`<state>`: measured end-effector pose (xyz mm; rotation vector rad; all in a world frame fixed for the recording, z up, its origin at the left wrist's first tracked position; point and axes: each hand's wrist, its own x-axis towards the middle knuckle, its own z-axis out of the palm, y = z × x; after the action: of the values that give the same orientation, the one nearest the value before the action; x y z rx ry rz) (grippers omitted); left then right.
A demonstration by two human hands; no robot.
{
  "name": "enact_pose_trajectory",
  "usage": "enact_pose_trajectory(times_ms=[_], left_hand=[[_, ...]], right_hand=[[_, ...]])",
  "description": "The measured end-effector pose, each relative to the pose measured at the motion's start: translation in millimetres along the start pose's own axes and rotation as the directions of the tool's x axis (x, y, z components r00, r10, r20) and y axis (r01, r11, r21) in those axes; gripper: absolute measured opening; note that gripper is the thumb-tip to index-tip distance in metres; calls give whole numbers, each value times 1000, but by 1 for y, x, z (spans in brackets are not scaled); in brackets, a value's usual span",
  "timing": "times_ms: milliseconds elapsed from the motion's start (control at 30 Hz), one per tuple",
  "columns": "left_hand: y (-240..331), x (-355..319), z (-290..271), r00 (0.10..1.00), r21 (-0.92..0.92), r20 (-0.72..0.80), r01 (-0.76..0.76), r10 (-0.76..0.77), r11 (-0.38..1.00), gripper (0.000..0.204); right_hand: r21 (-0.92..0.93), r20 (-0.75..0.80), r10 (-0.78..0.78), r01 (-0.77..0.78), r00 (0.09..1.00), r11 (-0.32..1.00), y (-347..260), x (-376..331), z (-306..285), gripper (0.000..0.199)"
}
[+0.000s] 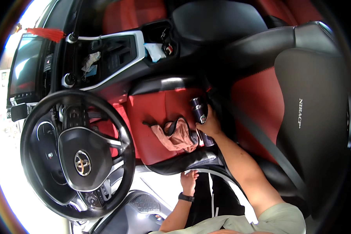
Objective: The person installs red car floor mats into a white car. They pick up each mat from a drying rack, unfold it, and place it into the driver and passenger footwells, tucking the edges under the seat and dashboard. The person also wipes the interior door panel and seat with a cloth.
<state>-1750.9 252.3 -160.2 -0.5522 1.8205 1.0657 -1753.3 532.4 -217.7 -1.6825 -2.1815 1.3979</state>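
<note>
My right hand [210,124] is wrapped around the middle of a dark purple cylindrical can [199,112], whose top end points away from me. It is over the rear of the red driver's seat cushion [148,113], near the backrest. Against the can lies a crumpled salmon-pink cloth [177,136] with dark edging. Lower down, my left hand [188,181], with a black band on the wrist, hangs by the door sill beside the seat. Its fingers are loosely bent, and no object shows in it.
The steering wheel [77,156] stands left of the seat. A grey seat belt [261,138] runs diagonally across the red and black backrest [257,105]. Beyond the seat, the centre console [140,43] holds a small white and blue packet [155,52]. The open door's panel [144,206] is at the bottom.
</note>
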Motion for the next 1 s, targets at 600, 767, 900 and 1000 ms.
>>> enact_pose_trajectory(times_ms=[600, 767, 900, 1000], left_hand=[[483, 113, 184, 307, 869, 396, -429, 866, -245, 48], [499, 141, 183, 323, 840, 435, -482, 841, -249, 32], [512, 157, 169, 222, 746, 430, -633, 875, -205, 24], [524, 143, 156, 210, 644, 330, -763, 920, -57, 20]], right_hand=[[61, -20, -51, 53, 998, 997, -11, 3, 1, 109], [94, -18, -65, 67, 998, 993, -7, 3, 3, 111], [295, 35, -57, 44, 998, 955, -31, -2, -10, 111], [476, -95, -266, 279, 959, 834, -77, 1, -31, 114]])
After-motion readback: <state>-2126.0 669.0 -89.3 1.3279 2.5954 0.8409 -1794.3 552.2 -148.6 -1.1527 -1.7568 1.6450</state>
